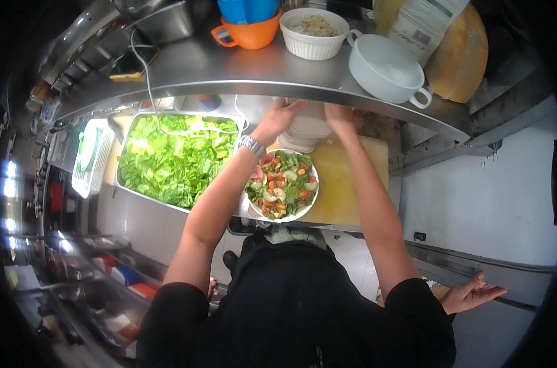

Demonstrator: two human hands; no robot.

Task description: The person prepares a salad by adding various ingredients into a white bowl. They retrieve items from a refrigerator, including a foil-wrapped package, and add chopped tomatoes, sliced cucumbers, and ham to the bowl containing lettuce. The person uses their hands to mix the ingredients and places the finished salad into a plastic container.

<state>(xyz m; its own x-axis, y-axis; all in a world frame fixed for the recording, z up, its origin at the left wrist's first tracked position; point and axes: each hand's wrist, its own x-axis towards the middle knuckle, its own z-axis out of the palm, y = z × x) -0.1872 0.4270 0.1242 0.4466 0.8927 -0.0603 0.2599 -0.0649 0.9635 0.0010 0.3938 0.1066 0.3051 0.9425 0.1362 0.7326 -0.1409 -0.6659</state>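
My left hand (277,120), with a metal-banded watch (252,146) on its wrist, is at the left side of a pale plastic container (310,120). My right hand (340,119) grips the opposite side. The shelf edge partly hides the fingers of both hands. Just below the held container are more stacked pale containers or lids (297,142). Nearer to me, a white round bowl (316,201) holds a mixed salad (281,184) of leaves, halved cherry tomatoes, cucumber slices and small cubes. It stands partly on a yellow-stained cutting board (352,184).
A metal tray (156,201) of chopped lettuce (177,161) lies left, with a white cable (147,87) hanging over it. The steel shelf (251,69) above carries an orange cup (253,34), a ramekin (313,43) and a white two-handled bowl (384,69). Another person's hand (474,294) shows at right.
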